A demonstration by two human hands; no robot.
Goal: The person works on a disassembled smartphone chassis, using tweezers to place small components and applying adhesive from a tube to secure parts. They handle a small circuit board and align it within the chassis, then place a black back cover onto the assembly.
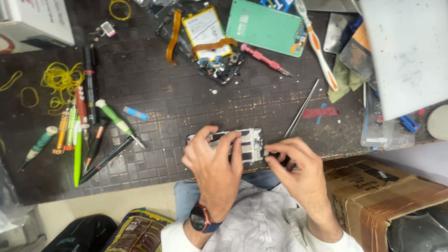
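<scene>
This is a small phone repair workshop. A dark, scuffed work mat with a square grid pattern [154,93] covers the bench, and slim screwdrivers and pens [81,135] lie in a row on it. An opened phone with a yellow-white battery and orange ribbon cables [205,39] sits beside a green phone back cover [263,25], long metal tweezers [301,109] and loose yellow rubber bands [58,79].

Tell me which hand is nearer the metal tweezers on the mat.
Right. The right hand pinches the phone frame just below the tweezers; the left hand grips the frame farther left.
</scene>
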